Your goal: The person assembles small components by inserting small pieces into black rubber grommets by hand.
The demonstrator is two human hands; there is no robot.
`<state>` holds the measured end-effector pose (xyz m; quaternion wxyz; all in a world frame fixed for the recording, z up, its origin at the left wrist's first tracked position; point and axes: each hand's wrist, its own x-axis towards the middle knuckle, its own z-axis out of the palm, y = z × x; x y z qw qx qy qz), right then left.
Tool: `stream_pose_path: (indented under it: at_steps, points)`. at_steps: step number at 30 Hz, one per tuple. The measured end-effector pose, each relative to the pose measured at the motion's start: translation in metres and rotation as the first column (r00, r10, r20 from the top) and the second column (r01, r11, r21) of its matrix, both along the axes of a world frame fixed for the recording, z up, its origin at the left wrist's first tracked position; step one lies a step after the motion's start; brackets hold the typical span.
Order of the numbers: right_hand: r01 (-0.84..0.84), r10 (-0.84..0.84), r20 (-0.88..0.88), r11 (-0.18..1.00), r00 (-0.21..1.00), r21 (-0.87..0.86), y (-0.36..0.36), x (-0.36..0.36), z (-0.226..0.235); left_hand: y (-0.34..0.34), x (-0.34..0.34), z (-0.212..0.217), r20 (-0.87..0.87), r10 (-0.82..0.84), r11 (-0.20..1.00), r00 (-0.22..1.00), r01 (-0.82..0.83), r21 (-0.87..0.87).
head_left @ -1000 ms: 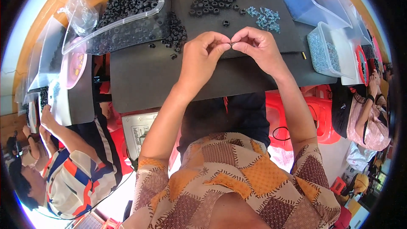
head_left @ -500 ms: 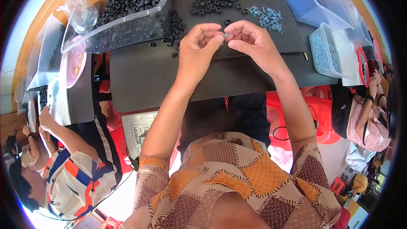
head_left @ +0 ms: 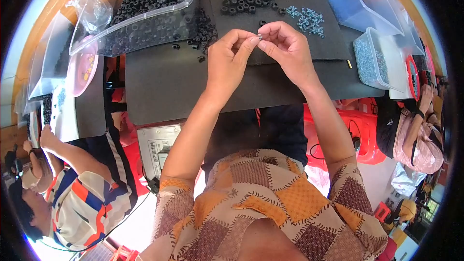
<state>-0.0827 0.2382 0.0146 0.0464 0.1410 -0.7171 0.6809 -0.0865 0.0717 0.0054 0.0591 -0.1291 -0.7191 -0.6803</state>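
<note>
Above the dark table, my left hand (head_left: 229, 60) and my right hand (head_left: 288, 53) meet fingertip to fingertip. Both are closed in a pinch on a tiny silvery piece (head_left: 260, 37), mostly covered by the fingers and too small to name. Just beyond them lies a group of small black parts with round holes (head_left: 244, 0). To the right of that group, a loose pile of tiny blue-grey metal pieces (head_left: 308, 21) is spread on the black mat (head_left: 270, 24).
A clear bin (head_left: 145, 38) of black parts stands at left, with several spilled beside it. At right are a tub (head_left: 372, 58) of blue-grey pieces and a large clear bin (head_left: 355, 2). A pink dish (head_left: 83, 70) sits farther left. Other people work on both sides.
The fingertips of both hands have drawn closer together around the tiny piece, and my right fingers have curled in more. The whole view has shifted slightly.
</note>
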Motion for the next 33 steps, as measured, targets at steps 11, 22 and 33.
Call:
stream_pose_path:
  at_steps: [11,22,33]
  points:
    - [0.146,-0.065,-0.256,0.938,0.965,0.315,0.000,0.002,0.009,-0.003,0.001,-0.001,0.057,0.015,1.000,0.998,-0.013,-0.028]
    - [0.167,-0.067,-0.321,0.941,0.945,0.294,-0.003,0.000,0.009,-0.008,-0.003,0.000,0.109,-0.136,0.991,0.985,0.136,0.004]
    - [0.222,-0.065,-0.365,0.887,0.929,0.406,-0.003,0.007,0.013,-0.002,-0.006,-0.001,0.094,-0.079,0.997,0.992,0.078,0.013]
